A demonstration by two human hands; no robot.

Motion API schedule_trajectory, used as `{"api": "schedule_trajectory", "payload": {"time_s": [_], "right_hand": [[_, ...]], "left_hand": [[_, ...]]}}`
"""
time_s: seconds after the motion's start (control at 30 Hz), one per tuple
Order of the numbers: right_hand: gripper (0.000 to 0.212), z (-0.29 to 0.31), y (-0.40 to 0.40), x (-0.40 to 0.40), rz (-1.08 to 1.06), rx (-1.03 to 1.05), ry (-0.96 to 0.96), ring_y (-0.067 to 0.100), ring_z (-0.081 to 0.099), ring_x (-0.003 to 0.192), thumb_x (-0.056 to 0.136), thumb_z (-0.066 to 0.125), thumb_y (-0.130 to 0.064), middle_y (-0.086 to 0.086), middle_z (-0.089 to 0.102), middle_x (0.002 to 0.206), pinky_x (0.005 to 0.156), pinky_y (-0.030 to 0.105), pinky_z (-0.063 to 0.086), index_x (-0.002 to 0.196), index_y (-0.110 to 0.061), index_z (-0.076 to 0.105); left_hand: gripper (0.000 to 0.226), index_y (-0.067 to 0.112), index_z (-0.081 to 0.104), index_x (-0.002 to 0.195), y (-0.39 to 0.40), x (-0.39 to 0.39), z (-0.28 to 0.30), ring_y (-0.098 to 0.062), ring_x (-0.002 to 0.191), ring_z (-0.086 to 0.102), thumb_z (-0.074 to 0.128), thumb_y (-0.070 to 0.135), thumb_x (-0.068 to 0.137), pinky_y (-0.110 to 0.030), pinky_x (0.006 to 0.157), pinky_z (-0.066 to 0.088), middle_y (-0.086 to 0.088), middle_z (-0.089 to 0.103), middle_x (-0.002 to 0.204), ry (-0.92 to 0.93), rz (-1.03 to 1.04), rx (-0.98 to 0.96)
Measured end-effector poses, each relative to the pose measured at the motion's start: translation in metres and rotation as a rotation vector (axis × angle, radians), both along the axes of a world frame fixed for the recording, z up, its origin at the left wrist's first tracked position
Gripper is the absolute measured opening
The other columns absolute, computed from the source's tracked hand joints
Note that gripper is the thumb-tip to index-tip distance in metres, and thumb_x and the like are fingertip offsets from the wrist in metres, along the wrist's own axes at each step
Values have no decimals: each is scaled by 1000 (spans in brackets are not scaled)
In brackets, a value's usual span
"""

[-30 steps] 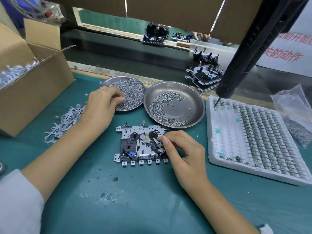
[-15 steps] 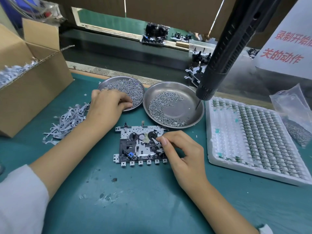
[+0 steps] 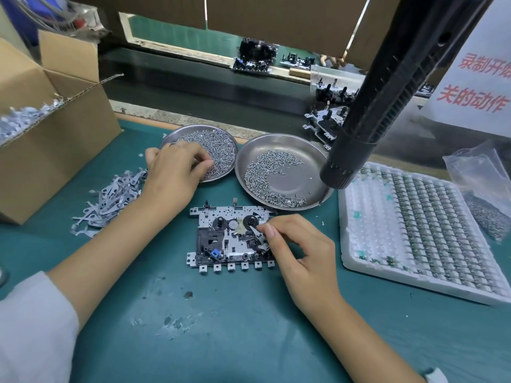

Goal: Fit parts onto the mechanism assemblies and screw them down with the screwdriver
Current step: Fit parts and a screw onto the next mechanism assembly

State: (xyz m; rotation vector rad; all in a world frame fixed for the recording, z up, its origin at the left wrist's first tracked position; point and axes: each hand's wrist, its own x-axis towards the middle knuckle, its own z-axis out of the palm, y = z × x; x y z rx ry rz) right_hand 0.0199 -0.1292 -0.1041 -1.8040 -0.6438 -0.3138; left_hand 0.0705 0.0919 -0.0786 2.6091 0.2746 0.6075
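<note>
A: Where could a hand pass on the mat (image 3: 249,341)?

B: Along its near edge: bare green from the mechanism assembly (image 3: 229,239) to the front, with only small specks.

A: And the left edge?

B: The cardboard box (image 3: 55,150) stands there, loose metal parts (image 3: 110,197) heaped beside it.

A: The far edge?

B: Two screw dishes (image 3: 318,161), nearly touching. The hanging screwdriver (image 3: 373,114) slants over the right one.

A: The right edge?

B: The white tray (image 3: 359,261) fills it, a plastic bag (image 3: 481,186) behind.
</note>
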Motion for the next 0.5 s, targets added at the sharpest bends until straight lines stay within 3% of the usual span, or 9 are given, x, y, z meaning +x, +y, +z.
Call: {"api": "schedule_trajectory", "payload": {"time_s": [0.1,0.17,0.27,0.33,0.4,0.5], "right_hand": [[15,1,0,0,5,7,8,11,60,77,89,60,-10,-1,65,81,69,25,48,81,-4,71],[14,1,0,0,4,7,8,10,61,78,89,60,-9,-1,65,81,69,25,48,82,-4,71],[14,1,0,0,0,4,11,9,61,78,89,60,-9,-2,65,81,70,24,48,82,-3,71],[14,1,0,0,-1,3,10,10,60,78,89,60,-9,-2,64,81,69,24,48,82,-3,71],[15,0,0,0,-3,2,10,10,60,78,89,60,-9,-2,64,81,69,24,48,82,-3,71],[16,0,0,0,-2,4,17,10,60,78,90,59,-10,-2,64,81,69,26,48,81,-3,70]], "left_hand": [[8,21,63,88,0,-5,2,-20,87,59,59,25,93,-30,88,23,10,57,81,-49,-13,-77],[4,22,62,88,-1,-10,3,-18,81,58,62,19,91,-40,100,34,12,57,76,-72,-49,-165],[4,15,67,91,0,-13,2,-15,78,58,65,13,88,-47,97,42,8,60,77,-104,-78,-208],[6,12,68,93,1,-14,3,-10,74,57,66,11,87,-29,91,45,4,63,79,-127,-80,-203],[10,10,69,95,1,-15,4,2,70,57,67,7,86,-3,75,39,2,64,80,-132,-93,-215],[13,11,72,96,-1,-18,4,10,71,56,68,5,85,3,70,36,1,67,82,-137,-107,-269]]}}
